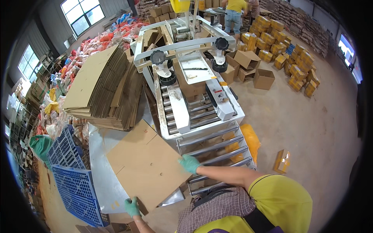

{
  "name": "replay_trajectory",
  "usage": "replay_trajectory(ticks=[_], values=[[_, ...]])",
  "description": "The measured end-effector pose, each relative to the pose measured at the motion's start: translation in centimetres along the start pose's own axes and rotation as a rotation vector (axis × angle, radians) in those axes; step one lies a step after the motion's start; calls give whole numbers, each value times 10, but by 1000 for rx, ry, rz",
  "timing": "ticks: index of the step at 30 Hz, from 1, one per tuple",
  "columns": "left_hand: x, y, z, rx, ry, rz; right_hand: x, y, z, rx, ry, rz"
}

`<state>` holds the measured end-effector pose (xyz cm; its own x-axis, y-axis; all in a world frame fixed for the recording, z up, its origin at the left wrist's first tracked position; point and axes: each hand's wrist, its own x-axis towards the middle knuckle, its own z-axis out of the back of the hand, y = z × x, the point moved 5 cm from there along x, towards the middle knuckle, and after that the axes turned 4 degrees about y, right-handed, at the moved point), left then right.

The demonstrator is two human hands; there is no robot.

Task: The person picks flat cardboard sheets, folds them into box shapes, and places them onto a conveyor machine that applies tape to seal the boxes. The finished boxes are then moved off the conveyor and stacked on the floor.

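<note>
A flat, folded cardboard box (149, 171) lies tilted across the metal table (103, 174) in front of me. My left hand (133, 207), in a green glove, is closed on its near left corner. At the right corner, my right hand (189, 164), also gloved in green, grips the same cardboard beside the roller conveyor (217, 149). The fingertips under the sheet are hidden. Behind the cardboard rises a tall stack of flat boxes (97, 83).
A white carton-sealing machine (182, 108) with black knobs stands ahead. Blue plastic pallets (75, 190) lean at the left. Open boxes (264, 79), yellow-taped cartons (299, 72) and a lone carton (282, 161) are on the floor at right. A person in yellow (234, 13) stands far back.
</note>
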<state>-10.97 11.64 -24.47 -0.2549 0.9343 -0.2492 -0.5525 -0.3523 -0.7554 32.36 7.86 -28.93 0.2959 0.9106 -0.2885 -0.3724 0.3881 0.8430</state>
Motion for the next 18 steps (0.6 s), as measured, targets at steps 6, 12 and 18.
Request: replay_trajectory(ticks=[6, 12, 18], values=[[-125, -193, -5, -638, 304, -556, -49, -23, 124, 194, -155, 93], [-218, -361, -117, -485, 465, -1333, -94, -65, 165, -604, 178, 137], [-318, -431, -177, -36, 683, -1893, -65, 101, 282, 478, 77, 652]])
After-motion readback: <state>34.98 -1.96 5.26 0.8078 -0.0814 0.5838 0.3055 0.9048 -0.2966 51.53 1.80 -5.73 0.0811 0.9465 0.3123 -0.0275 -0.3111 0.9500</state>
